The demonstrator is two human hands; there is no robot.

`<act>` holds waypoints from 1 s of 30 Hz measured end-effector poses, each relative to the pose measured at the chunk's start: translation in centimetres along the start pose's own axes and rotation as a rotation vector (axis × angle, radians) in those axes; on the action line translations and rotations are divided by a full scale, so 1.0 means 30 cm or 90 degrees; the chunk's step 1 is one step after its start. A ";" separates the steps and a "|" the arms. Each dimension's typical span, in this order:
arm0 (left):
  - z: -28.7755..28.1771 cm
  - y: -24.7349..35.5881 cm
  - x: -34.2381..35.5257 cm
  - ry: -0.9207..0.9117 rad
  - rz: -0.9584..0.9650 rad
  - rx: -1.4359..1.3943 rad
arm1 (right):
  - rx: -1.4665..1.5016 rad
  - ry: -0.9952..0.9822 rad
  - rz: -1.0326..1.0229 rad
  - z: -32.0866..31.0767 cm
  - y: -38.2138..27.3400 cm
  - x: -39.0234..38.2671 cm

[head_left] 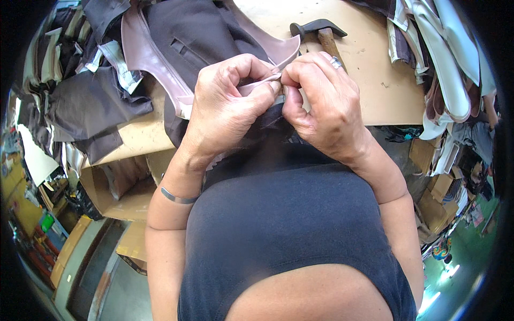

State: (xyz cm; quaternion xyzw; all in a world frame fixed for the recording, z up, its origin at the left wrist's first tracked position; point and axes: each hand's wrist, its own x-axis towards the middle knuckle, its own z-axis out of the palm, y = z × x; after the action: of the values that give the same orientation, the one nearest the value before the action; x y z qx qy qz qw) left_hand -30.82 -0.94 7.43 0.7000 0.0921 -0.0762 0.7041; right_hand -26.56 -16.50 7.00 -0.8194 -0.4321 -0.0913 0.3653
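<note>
Both the left hand [227, 104] and right hand [321, 101] pinch a pale strip [261, 83] at the bench's [369, 64] near edge; uneven pulling could make it slip or tear.

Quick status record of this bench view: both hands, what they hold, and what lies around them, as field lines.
left hand: pinches a thin pale strip edge between thumb and fingers
right hand: pinches the same strip from the other side; ring on one finger
workpiece: dark brown garment piece with mauve trim, lying on the tan table
hammer: lies on the table beyond the hands, untouched
left side: heap of dark fabric pieces
right side: stack of pale and brown pieces
below table: open cardboard box
</note>
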 end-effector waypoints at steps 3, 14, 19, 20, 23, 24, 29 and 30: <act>-0.006 0.000 0.002 -0.029 -0.048 -0.085 | -0.007 0.040 -0.072 0.015 0.021 -0.004; -0.002 -0.030 0.007 -0.067 -0.092 -0.152 | 0.174 0.006 0.056 0.001 0.033 -0.034; -0.013 -0.030 0.018 -0.068 -0.102 -0.107 | 0.133 0.028 0.029 -0.013 0.025 -0.040; -0.010 -0.033 0.020 -0.068 -0.104 -0.129 | 0.137 0.024 0.007 -0.017 0.028 -0.041; -0.012 -0.030 0.026 -0.077 -0.133 -0.091 | 0.129 -0.012 -0.049 -0.035 0.035 -0.045; -0.019 -0.035 0.031 -0.098 -0.143 -0.082 | 0.104 -0.025 -0.082 -0.039 0.042 -0.046; -0.053 -0.045 0.052 -0.172 -0.180 -0.101 | -0.022 -0.071 -0.248 -0.044 0.069 -0.025; -0.054 -0.045 0.052 -0.177 -0.176 -0.100 | -0.037 -0.081 -0.273 -0.048 0.068 -0.017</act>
State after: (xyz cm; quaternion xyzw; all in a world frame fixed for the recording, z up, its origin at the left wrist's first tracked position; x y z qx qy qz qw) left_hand -29.66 0.70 5.74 0.6062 0.0946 -0.2606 0.7454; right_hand -25.07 -18.54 6.74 -0.7233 -0.6155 -0.1275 0.2860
